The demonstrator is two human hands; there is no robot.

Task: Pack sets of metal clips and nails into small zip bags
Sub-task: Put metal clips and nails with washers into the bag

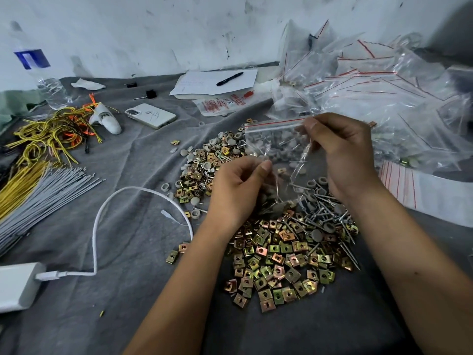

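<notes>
While metal clips [276, 262] lie heaped below, a zip bag [275, 139] is pinched by the right hand [340, 147]. Its lower edge is pinched by the left hand [238, 185].

Bare grey cloth [133, 290] lies open between the white cable [102, 219] and the heap of clips [276, 257]. Left side is crowded with wire bundles [38, 185]; right is blocked by piled zip bags [378, 93], and nails [330, 213] lie beside the clips.

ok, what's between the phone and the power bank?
Head view: bare grey cloth below the phone, then the white cable looping down into the power bank. Nothing else lies between them.
</notes>
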